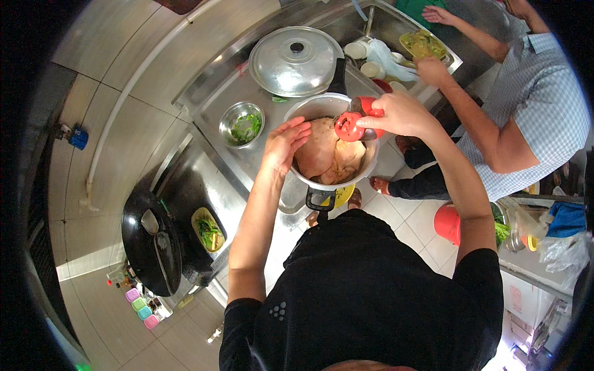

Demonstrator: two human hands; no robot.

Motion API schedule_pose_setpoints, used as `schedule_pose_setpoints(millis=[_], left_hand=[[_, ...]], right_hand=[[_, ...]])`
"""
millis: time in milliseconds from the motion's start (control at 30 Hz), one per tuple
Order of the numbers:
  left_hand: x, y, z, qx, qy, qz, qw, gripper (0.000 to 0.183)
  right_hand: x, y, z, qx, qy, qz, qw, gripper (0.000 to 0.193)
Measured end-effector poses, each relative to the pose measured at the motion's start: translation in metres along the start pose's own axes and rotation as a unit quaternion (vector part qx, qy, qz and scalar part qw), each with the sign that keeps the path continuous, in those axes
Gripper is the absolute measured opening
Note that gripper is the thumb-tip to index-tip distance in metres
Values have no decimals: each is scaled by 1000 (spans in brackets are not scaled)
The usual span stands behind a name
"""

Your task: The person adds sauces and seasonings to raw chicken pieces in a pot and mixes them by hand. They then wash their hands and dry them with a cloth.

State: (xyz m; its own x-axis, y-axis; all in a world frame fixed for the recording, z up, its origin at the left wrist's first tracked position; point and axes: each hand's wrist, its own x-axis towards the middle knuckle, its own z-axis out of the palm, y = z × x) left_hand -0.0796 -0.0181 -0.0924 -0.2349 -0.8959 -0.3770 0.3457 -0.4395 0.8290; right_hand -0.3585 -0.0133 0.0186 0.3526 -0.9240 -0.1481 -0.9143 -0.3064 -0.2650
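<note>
The right hand (399, 114) has its grip clamped on a red tomato piece (348, 127), held over the rim of the steel pot (309, 108) at about two o'clock of the pot's mouth; more red shows just behind it under the fingers, though whether that is a second piece I cannot tell. The left hand (286, 143) holds nothing, fingers together and flat, resting against the pot's rim at nine o'clock, beside the pale whole chicken (328, 157) that fills the pot. The pot sits on the steel tabletop (213, 93) with its black handle (322, 199) pointing to six o'clock, out past the tabletop's edge toward the person's body. At twelve o'clock lies a domed metal lid (294, 62); at nine o'clock a small steel bowl of chopped greens (242, 125). Another person's hand (432, 71) works at the sink at two o'clock, close by. The risks, as I judge them: the tomato looks wet and could slip from the fingers and miss the pot; the overhanging handle could be knocked by the person's torso and tip the pot; and the two people's arms are near enough to collide.
</note>
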Motion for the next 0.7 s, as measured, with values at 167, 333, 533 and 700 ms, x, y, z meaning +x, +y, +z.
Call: schedule_pose_setpoints(millis=[167, 333, 533, 700], left_hand=[[-1, -2, -4, 4, -6, -7, 1000, 34], [0, -4, -7, -12, -4, -13, 1000, 34], [-3, -3, -7, -45, -2, -9, 999, 33], [-4, -2, -7, -59, -1, -10, 998, 33]], right_hand=[[9, -4, -1, -26, 3, -9, 1000, 64], [10, -12, -3, -29, 19, -19, 999, 57], [22, -23, -5, -68, -40, -13, 997, 64], [29, -33, -2, -79, -20, -28, 996, 64]])
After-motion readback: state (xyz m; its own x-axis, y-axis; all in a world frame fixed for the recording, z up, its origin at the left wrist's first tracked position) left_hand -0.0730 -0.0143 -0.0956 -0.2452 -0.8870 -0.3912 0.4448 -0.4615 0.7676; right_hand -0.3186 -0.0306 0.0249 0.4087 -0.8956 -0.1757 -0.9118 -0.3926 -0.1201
